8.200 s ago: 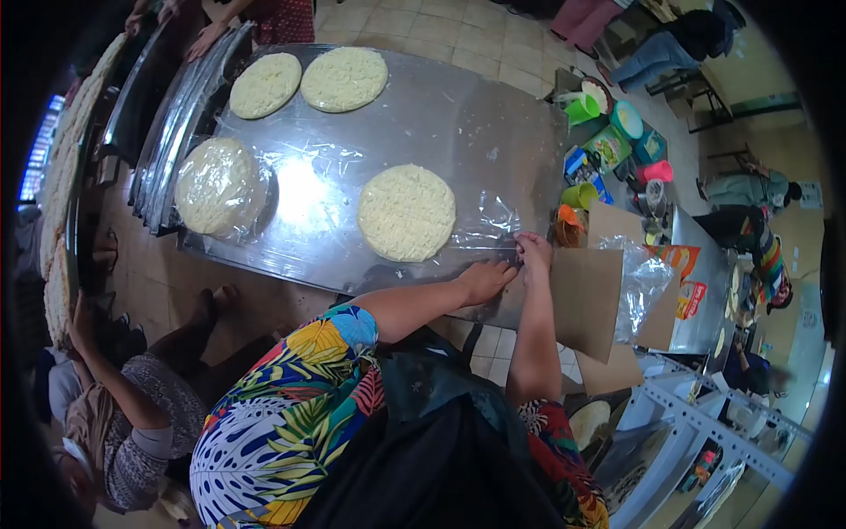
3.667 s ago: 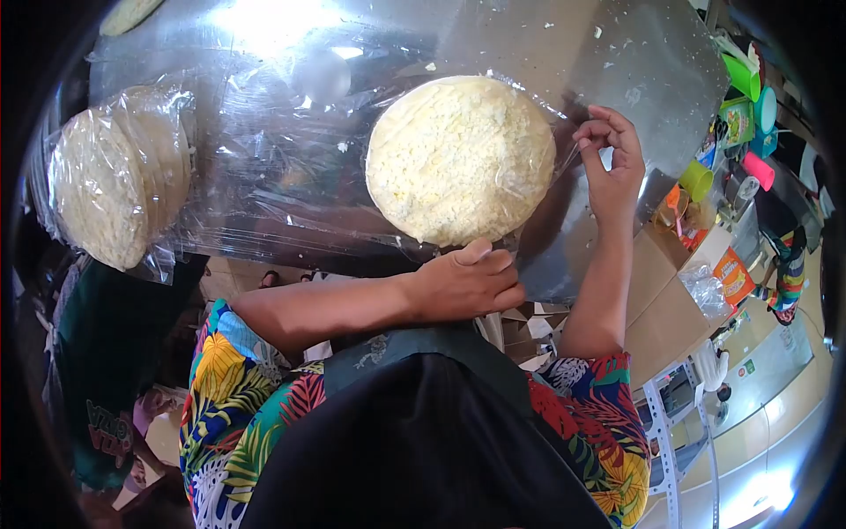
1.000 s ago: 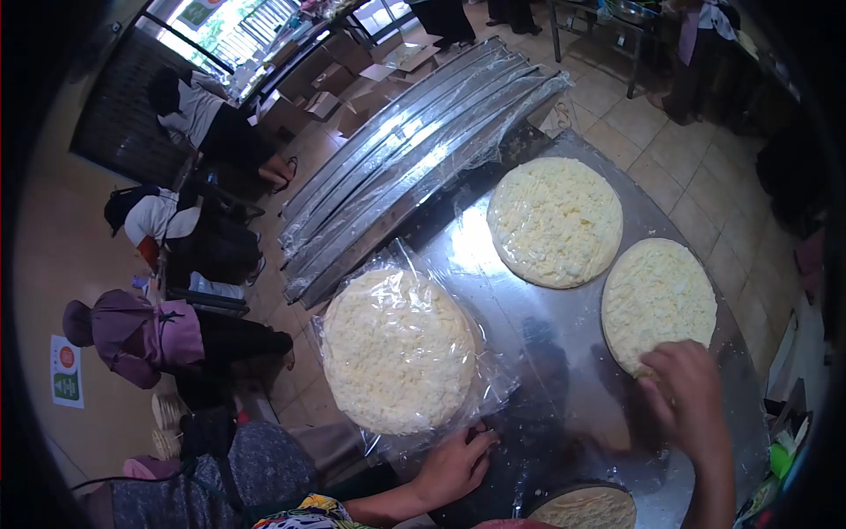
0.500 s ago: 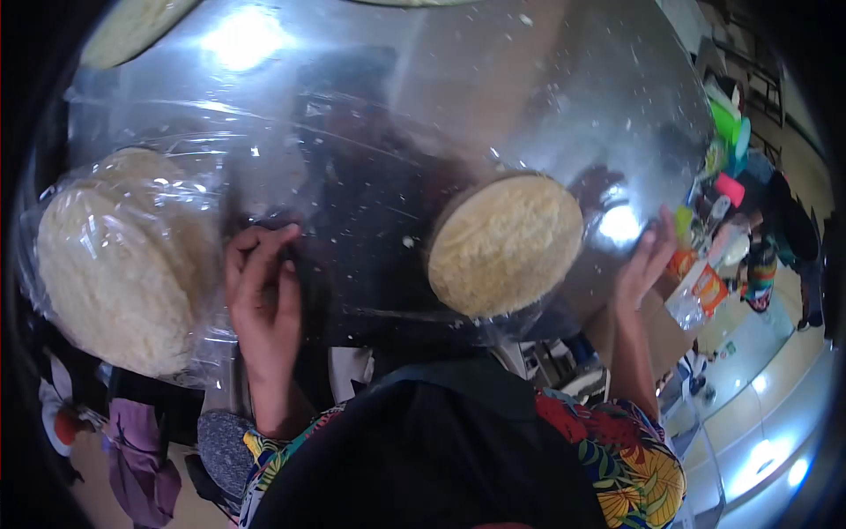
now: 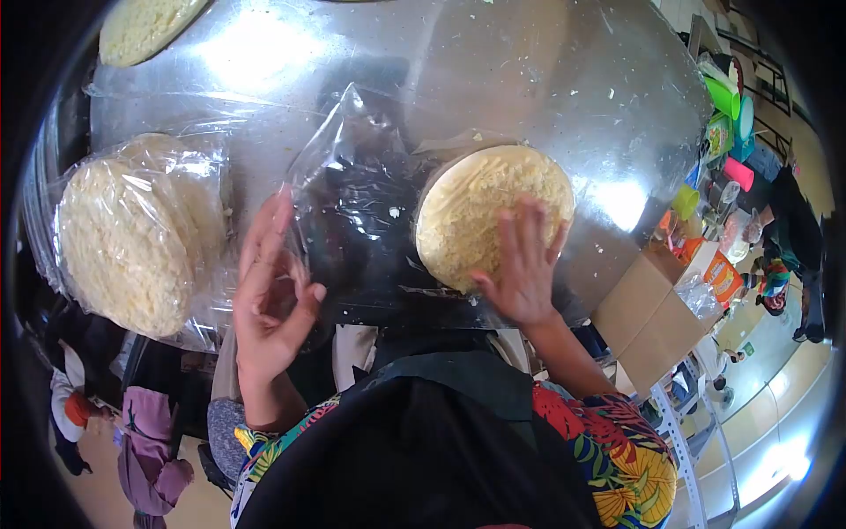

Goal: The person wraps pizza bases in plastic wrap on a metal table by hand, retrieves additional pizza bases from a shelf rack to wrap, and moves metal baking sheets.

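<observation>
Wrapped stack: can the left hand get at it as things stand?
Likely yes: the left hand is close beside the wrapped stack with nothing solid seen between, though clear plastic covers it.

Right hand blurred, covers part of topped round. Upper-left round cut off at top edge. Can't tell if left hand grips plastic film.

Two hands and at least four pale rounds show.
</observation>
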`<state>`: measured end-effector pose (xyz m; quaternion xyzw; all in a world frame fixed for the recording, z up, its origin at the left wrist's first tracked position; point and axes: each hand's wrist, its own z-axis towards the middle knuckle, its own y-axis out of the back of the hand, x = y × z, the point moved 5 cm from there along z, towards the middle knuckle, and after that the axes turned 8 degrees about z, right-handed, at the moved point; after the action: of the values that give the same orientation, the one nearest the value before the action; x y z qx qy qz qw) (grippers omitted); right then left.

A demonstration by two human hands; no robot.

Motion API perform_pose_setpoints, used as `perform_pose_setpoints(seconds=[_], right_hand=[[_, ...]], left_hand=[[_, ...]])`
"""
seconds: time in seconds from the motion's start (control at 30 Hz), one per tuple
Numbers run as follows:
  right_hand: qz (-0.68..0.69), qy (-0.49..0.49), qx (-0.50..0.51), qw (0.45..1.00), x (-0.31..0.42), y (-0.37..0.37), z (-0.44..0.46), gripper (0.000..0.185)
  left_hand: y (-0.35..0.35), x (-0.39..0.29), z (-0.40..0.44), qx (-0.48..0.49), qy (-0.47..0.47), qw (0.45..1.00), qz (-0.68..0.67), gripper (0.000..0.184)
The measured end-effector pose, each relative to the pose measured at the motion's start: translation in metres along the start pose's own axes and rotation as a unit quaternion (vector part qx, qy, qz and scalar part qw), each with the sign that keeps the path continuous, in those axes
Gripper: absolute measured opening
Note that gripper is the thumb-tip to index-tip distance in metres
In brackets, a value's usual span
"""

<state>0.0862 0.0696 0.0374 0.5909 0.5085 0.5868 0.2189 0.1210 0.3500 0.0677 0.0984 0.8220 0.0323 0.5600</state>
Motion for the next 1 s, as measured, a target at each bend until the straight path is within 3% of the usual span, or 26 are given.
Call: perform_pose_setpoints(seconds=[0.03,0.1,0.2,0.27,0.3,0.33,0.37,0.43,0.5,0.53,0.57,0.63,0.7,0.77,0.9,0.97,1.0], right_hand=[[-0.03,-0.028,0.094,0.995,0.004,-0.011,0.004,0.078],[-0.01,-0.024,0.086,0.996,0.01,-0.007,0.008,0.079],[-0.008,0.026,0.038,0.999,0.013,0.021,0.009,0.074],[0.258,-0.004,-0.03,0.966,0.007,0.042,0.014,0.069],[0.256,-0.002,-0.031,0.966,0.005,0.044,0.016,0.069],[0.464,-0.085,0.043,0.881,-0.003,0.039,0.018,0.069],[0.645,-0.165,0.117,0.737,-0.005,0.03,0.018,0.07],[0.661,-0.159,0.109,0.725,0.005,0.034,0.038,0.073],[0.765,-0.248,0.071,0.59,0.011,0.037,0.055,0.072],[0.805,-0.26,0.041,0.532,0.011,0.039,0.061,0.052],[0.808,-0.257,0.045,0.528,0.008,0.038,0.065,0.052],[0.789,-0.231,-0.012,0.569,-0.001,0.046,0.076,0.032],[0.791,-0.255,-0.042,0.555,-0.005,0.057,0.081,0.036],[0.732,-0.191,-0.054,0.652,-0.013,0.075,0.085,0.041],[0.67,-0.201,-0.069,0.711,-0.028,0.097,0.082,0.047],[0.581,-0.172,-0.07,0.792,-0.035,0.108,0.079,0.048],[0.579,-0.173,-0.068,0.794,-0.039,0.11,0.076,0.048]], left_hand=[[-0.002,-0.005,-0.002,-0.001,-0.002,1.0,0.003,0.071],[-0.013,-0.015,-0.006,0.063,-0.003,0.996,-0.064,0.082],[-0.045,-0.039,-0.006,0.17,-0.003,0.985,-0.019,0.09],[-0.067,-0.048,-0.008,0.236,-0.023,0.972,0.006,0.088],[-0.082,-0.048,-0.01,0.258,-0.042,0.965,0.016,0.087],[-0.103,-0.054,-0.012,0.25,-0.094,0.964,0.005,0.081],[-0.109,-0.053,-0.012,0.248,-0.098,0.964,0.004,0.081],[-0.117,-0.061,-0.012,0.204,-0.218,0.948,0.108,0.076],[-0.12,-0.064,-0.015,0.197,-0.22,0.946,0.13,0.073],[-0.121,-0.064,-0.017,0.202,-0.211,0.945,0.145,0.073],[-0.123,-0.065,-0.019,0.209,-0.201,0.943,0.161,0.073],[-0.127,-0.062,-0.024,0.201,-0.209,0.941,0.175,0.073],[-0.132,-0.065,-0.027,0.197,-0.215,0.938,0.185,0.073],[-0.145,-0.074,-0.031,0.243,-0.225,0.932,0.148,0.068],[-0.181,-0.071,-0.035,0.276,-0.231,0.928,0.097,0.075],[-0.199,-0.064,-0.037,0.303,-0.222,0.92,0.114,0.078],[-0.209,-0.059,-0.038,0.331,-0.212,0.91,0.132,0.082]])
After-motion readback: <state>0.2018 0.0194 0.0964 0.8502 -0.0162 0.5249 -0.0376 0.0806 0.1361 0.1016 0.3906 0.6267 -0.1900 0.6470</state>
